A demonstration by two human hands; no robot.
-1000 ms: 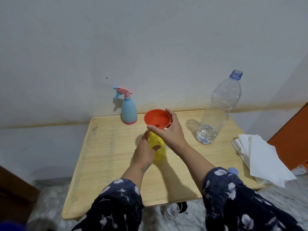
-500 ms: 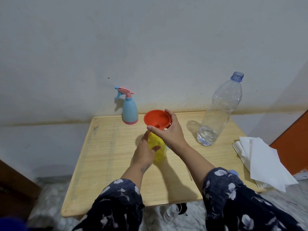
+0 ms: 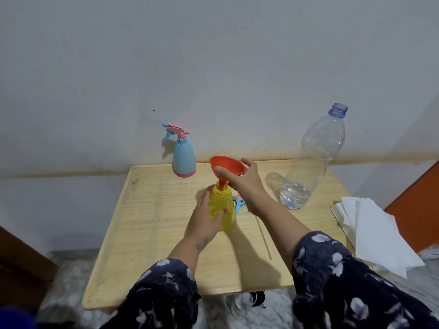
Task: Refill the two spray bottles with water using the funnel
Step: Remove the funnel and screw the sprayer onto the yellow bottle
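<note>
- Left hand [image 3: 204, 218] wraps translucent yellow spray bottle [image 3: 222, 207]
- Right hand [image 3: 244, 184] pinches tilted orange plastic funnel [image 3: 226, 165], spout in bottle neck
- Sprayer head [image 3: 238, 202] half hidden

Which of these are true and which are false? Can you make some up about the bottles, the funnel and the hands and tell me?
1. The red funnel has its spout in the neck of the yellow spray bottle. True.
2. The left hand holds the big clear water bottle. False: it grips the yellow spray bottle.
3. The right hand holds the funnel by its rim. True.
4. The blue spray bottle is lying on its side. False: it stands upright at the back of the table.
5. The clear water bottle has its cap on. False: its mouth is open.
</note>
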